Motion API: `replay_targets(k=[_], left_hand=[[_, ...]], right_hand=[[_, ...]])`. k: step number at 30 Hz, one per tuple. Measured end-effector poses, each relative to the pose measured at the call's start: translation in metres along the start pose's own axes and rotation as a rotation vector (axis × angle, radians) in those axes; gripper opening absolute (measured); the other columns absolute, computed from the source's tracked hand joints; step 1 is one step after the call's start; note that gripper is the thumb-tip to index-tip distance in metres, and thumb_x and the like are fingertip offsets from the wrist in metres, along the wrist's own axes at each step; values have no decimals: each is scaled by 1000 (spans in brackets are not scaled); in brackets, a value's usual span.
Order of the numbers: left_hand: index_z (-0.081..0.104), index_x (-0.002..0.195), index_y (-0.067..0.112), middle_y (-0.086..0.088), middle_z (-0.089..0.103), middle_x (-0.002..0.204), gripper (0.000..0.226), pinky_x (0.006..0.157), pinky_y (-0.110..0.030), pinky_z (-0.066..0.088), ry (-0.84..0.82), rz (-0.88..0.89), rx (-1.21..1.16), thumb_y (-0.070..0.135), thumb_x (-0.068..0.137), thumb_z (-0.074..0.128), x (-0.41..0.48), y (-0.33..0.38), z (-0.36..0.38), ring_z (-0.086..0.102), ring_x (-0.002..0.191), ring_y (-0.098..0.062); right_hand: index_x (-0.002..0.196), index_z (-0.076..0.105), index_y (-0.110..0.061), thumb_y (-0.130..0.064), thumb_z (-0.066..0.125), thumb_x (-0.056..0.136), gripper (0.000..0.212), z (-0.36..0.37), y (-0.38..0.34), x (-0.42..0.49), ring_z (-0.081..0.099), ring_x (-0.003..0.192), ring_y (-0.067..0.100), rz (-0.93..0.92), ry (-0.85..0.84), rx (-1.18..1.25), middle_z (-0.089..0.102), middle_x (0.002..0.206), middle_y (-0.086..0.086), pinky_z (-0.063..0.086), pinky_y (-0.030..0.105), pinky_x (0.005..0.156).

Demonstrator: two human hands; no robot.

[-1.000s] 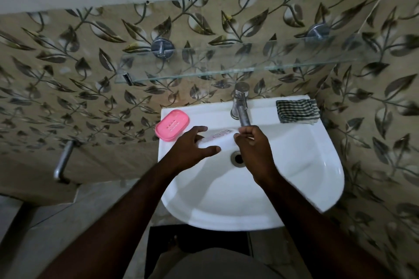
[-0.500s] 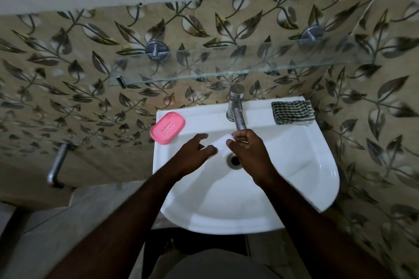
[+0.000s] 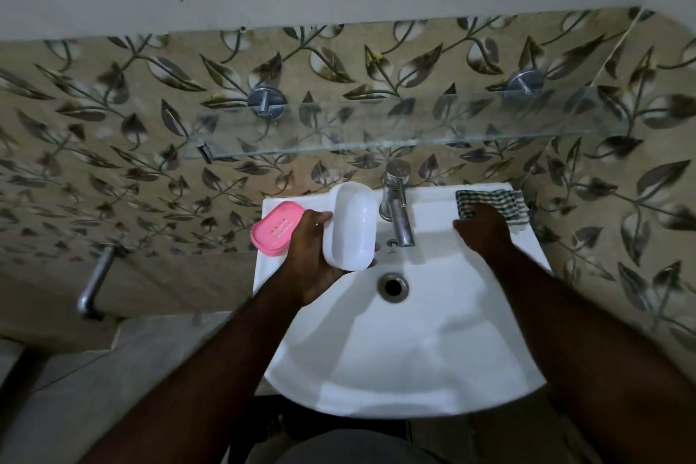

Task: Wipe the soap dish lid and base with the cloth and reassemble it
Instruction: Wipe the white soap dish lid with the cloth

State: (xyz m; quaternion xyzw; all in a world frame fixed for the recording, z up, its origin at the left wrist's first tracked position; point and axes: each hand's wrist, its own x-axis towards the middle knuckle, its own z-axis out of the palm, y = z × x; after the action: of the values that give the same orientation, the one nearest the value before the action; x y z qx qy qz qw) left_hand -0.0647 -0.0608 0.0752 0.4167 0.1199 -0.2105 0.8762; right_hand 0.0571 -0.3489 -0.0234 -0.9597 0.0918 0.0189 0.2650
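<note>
My left hand [image 3: 310, 256] holds a white soap dish part [image 3: 351, 225] upright over the left side of the basin, its hollow side toward me. The pink soap dish part [image 3: 277, 228] lies on the sink's back left rim, just left of that hand. My right hand [image 3: 486, 232] rests on the folded green checked cloth [image 3: 497, 201] at the sink's back right rim, fingers over its near edge; whether it grips the cloth is unclear.
A chrome tap [image 3: 397, 211] stands between my hands at the back of the white sink [image 3: 433, 358], above the drain [image 3: 393, 285]. A glass shelf [image 3: 395, 132] juts from the leaf-patterned tiles overhead. A metal pipe [image 3: 94, 286] sticks out at the left.
Both hands held the white part over the drain. My left hand has now lifted it up and left alone, and my right hand has moved right onto the cloth.
</note>
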Motion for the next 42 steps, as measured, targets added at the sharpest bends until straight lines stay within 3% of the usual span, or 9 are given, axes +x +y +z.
replay_targets(k=[3,6,9,13,20,24,28,32,42], left_hand=[[54,132,8,-22,60,112,68,80,-47,53,14,3,5,53,81,54,4,5,5,61,95,-41],[51,138,11,-21,59,116,73,77,-45,57,45,5,36,55,80,56,9,5,7,62,93,-38],[51,138,11,-20,60,116,74,77,-43,57,79,-2,42,54,78,59,11,4,7,62,93,-37],[59,128,11,-19,63,109,63,77,-42,56,81,17,52,49,78,61,15,3,7,62,90,-37],[59,128,5,-21,62,110,73,76,-40,52,46,42,68,47,68,65,16,9,12,62,91,-34],[56,133,5,-22,58,116,82,87,-44,46,32,25,28,44,63,72,18,3,12,53,106,-38],[67,118,9,-18,63,115,54,91,-43,43,22,17,-40,41,75,60,12,-2,12,60,104,-34],[57,133,11,-17,62,131,69,110,-46,37,15,-35,-71,59,85,51,3,-4,12,59,118,-30],[73,105,16,-9,75,104,46,76,-31,59,-10,51,120,43,98,37,-27,5,5,72,94,-20]], right_hand=[[111,60,20,-12,63,87,39,7,16,5,57,109,54,-129,83,-188,60,114,40,44,56,99],[76,66,20,-10,57,73,31,27,34,22,66,67,55,-220,38,-117,65,75,38,54,66,60],[86,66,17,2,55,82,19,9,22,20,65,84,51,-111,99,-262,65,87,35,56,54,78],[101,67,10,-12,60,91,25,-4,16,29,58,109,45,-68,103,-157,65,110,31,43,46,95],[76,60,-4,-18,56,90,20,-63,-26,-50,60,69,18,116,133,989,64,71,4,47,33,66],[107,68,-8,-26,44,101,31,-75,-58,-106,71,97,23,269,-204,1521,74,104,9,60,34,76],[128,58,-3,-50,35,99,60,-85,-97,-142,67,108,33,297,-534,1730,66,121,21,60,44,81],[129,57,0,-21,53,94,41,-66,-134,-178,67,105,35,257,-588,1614,67,120,23,59,44,81],[98,62,6,7,48,90,16,-48,-202,-192,69,91,43,86,-362,1157,69,96,30,53,62,85]])
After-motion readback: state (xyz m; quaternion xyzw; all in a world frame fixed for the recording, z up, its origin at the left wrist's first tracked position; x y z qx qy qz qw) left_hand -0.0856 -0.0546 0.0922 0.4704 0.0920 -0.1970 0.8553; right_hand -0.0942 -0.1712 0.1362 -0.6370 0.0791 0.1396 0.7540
